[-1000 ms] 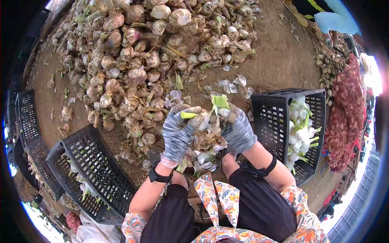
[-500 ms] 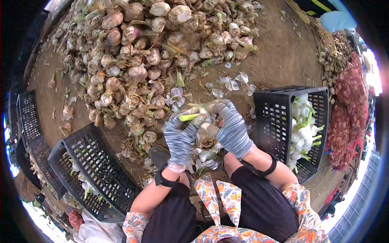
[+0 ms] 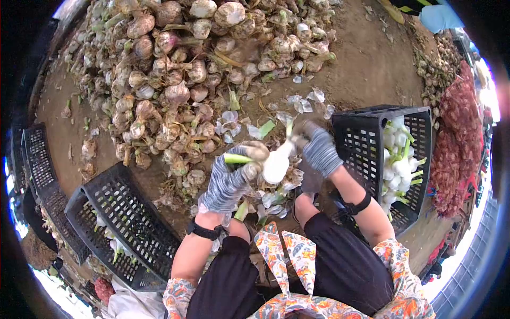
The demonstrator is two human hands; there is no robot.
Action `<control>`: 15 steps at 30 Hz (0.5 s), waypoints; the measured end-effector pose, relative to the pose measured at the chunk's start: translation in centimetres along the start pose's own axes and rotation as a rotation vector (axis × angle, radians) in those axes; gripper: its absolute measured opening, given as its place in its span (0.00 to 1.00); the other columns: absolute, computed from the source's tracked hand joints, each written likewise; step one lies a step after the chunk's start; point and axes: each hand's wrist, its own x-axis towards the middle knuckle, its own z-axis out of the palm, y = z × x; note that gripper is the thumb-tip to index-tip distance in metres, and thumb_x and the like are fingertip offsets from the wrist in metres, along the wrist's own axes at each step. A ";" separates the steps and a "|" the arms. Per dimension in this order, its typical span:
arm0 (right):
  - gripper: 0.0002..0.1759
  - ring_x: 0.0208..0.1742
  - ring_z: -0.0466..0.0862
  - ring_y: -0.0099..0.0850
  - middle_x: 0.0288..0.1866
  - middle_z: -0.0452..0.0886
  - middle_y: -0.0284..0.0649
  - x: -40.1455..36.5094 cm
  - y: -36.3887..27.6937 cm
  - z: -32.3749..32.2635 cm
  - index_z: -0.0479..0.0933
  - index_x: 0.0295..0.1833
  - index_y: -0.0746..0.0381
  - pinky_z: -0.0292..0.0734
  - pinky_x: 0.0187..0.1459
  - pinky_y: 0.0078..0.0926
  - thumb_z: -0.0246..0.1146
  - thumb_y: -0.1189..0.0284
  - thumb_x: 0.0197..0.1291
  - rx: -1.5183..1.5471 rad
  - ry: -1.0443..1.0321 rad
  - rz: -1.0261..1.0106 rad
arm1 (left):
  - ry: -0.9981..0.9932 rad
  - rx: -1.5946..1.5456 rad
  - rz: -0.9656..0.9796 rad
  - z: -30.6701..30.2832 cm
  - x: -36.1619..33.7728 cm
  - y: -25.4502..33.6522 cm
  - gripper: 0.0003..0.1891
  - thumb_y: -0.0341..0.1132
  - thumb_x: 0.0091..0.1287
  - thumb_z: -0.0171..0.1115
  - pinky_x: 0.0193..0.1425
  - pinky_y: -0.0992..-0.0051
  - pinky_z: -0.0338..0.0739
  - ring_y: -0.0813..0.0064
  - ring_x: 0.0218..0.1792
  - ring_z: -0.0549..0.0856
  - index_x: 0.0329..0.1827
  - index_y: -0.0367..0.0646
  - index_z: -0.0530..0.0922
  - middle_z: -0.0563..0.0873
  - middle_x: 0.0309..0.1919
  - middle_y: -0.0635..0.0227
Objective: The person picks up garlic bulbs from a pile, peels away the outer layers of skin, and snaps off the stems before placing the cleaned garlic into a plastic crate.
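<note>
A clean white garlic bulb (image 3: 276, 167) with a pale green stem pointing up is in front of me. My left hand (image 3: 231, 178), in a grey striped glove, is closed, pinching this bulb between thumb and fingers. A second green stem (image 3: 237, 159) sticks out leftward from the same hand; whatever it belongs to is hidden in the palm. Just right of the bulb's stem is my right hand (image 3: 321, 151), gloved alike, its fingers curled and smeared by motion. Loose papery skins (image 3: 271, 199) lie on the ground beneath both hands.
A big heap of soil-stained garlic (image 3: 175, 90) covers the ground ahead. Black crates holding white garlic stand at my right (image 3: 358, 143) and left (image 3: 133, 212). Beyond the right crate lies a red mesh sack (image 3: 454, 143). Peeled skins (image 3: 303, 103) are scattered near the heap.
My hands have moved apart, the right one going rightward. The garlic bulb now shows clean and white in my left hand, and a piece of green-and-white peel lies beyond it.
</note>
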 end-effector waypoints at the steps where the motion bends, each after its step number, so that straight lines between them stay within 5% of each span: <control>1: 0.11 0.36 0.81 0.32 0.30 0.80 0.41 -0.8 0.4 0.4 0.75 0.40 0.64 0.75 0.38 0.34 0.63 0.70 0.53 -0.164 -0.049 -0.067 | 0.000 0.003 -0.002 0.1 0.0 -0.1 0.14 0.33 0.54 0.69 0.51 0.70 0.75 0.75 0.48 0.79 0.43 0.44 0.80 0.79 0.46 0.67; 3: 0.13 0.39 0.80 0.33 0.34 0.81 0.42 -2.3 0.1 0.3 0.76 0.41 0.64 0.74 0.43 0.34 0.63 0.68 0.53 -0.259 -0.100 -0.035 | 0.075 -0.499 -0.074 0.3 0.0 -0.3 0.16 0.34 0.57 0.66 0.55 0.66 0.75 0.71 0.52 0.77 0.49 0.46 0.77 0.78 0.50 0.66; 5: 0.16 0.43 0.79 0.32 0.38 0.81 0.42 -3.9 -3.0 -1.3 0.76 0.43 0.65 0.72 0.48 0.32 0.65 0.67 0.51 -0.008 -0.773 -0.148 | 0.298 -0.594 -0.190 -1.2 0.1 -1.1 0.20 0.33 0.60 0.62 0.57 0.67 0.75 0.67 0.53 0.78 0.56 0.47 0.72 0.78 0.53 0.65; 7: 0.13 0.34 0.79 0.33 0.31 0.80 0.37 -4.6 -5.5 -4.4 0.79 0.38 0.64 0.71 0.49 0.31 0.67 0.70 0.46 0.318 -0.940 -0.047 | 0.421 -0.566 -0.154 -2.0 0.7 -2.5 0.20 0.32 0.61 0.61 0.49 0.71 0.80 0.68 0.47 0.81 0.58 0.46 0.71 0.79 0.49 0.65; 8: 0.11 0.32 0.78 0.30 0.32 0.80 0.35 -4.7 -4.8 -4.7 0.80 0.30 0.61 0.72 0.47 0.34 0.70 0.67 0.42 0.658 -0.810 -0.067 | 0.427 -0.568 -0.147 -2.2 0.5 -2.8 0.20 0.32 0.61 0.61 0.49 0.71 0.80 0.68 0.47 0.81 0.58 0.46 0.71 0.79 0.49 0.65; 9: 0.17 0.33 0.77 0.27 0.32 0.79 0.35 -4.0 -1.7 -5.9 0.80 0.37 0.57 0.74 0.44 0.37 0.70 0.61 0.42 0.645 -0.699 -0.272 | 0.480 -0.557 -0.161 -1.9 0.5 -2.4 0.20 0.32 0.61 0.61 0.48 0.71 0.80 0.69 0.47 0.81 0.57 0.46 0.71 0.80 0.49 0.65; 11: 0.23 0.47 0.77 0.32 0.41 0.79 0.41 -3.5 -1.8 -6.0 0.77 0.44 0.65 0.72 0.49 0.27 0.70 0.66 0.42 0.844 -0.581 0.138 | 0.528 -0.544 -0.177 -2.0 0.5 -2.4 0.19 0.32 0.61 0.61 0.48 0.72 0.80 0.70 0.46 0.81 0.56 0.45 0.72 0.80 0.48 0.64; 13: 0.32 0.58 0.72 0.39 0.59 0.70 0.48 -2.5 -4.0 -3.8 0.67 0.61 0.61 0.69 0.56 0.33 0.63 0.68 0.47 -0.782 -0.738 -0.126 | 0.534 -0.464 -0.158 -2.5 0.4 -3.0 0.17 0.32 0.62 0.61 0.49 0.71 0.80 0.71 0.46 0.81 0.54 0.44 0.73 0.80 0.47 0.64; 15: 0.35 0.59 0.71 0.43 0.59 0.70 0.51 -3.2 -2.7 -1.7 0.64 0.63 0.62 0.67 0.58 0.35 0.62 0.70 0.45 -1.107 -0.275 -0.327 | 0.504 -0.404 -0.104 -3.1 0.2 -3.8 0.12 0.29 0.61 0.61 0.48 0.77 0.79 0.75 0.45 0.81 0.48 0.43 0.75 0.80 0.45 0.71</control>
